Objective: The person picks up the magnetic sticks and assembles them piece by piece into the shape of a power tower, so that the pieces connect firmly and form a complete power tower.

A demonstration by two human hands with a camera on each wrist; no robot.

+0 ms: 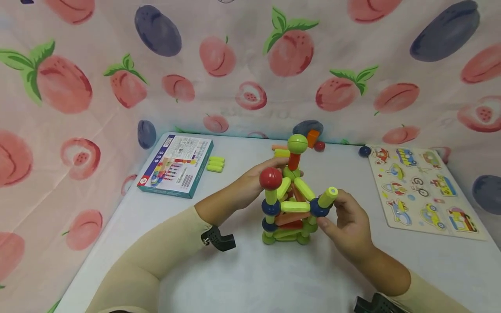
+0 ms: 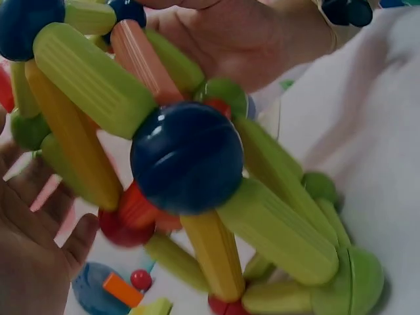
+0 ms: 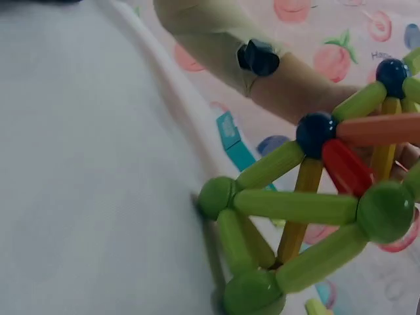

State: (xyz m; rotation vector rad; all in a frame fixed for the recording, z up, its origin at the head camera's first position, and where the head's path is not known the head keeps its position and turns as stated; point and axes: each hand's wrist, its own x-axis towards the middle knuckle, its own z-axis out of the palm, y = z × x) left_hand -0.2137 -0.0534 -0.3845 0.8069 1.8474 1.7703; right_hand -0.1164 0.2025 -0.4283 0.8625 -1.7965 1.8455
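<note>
A structure of magnetic sticks and balls (image 1: 295, 207) stands on the table, with green, orange, red and yellow sticks joined by blue, green and red balls. A red ball (image 1: 270, 178) tops its near left post, and a green ball (image 1: 297, 144) its back post. My left hand (image 1: 250, 184) is at its far left side, partly hidden, fingers loosely extended beside the sticks in the left wrist view. With thumb and fingers, my right hand (image 1: 352, 228) pinches the blue ball (image 1: 319, 208) at the right corner, under an upright green stick (image 1: 328, 197).
A boxed set (image 1: 176, 165) lies at the back left, beside several loose green sticks (image 1: 215, 164). Behind the structure are an orange block (image 1: 312, 138) and a loose red ball (image 1: 319, 146). A blue ball (image 1: 365, 151) sits near a picture puzzle board (image 1: 426, 191) at right.
</note>
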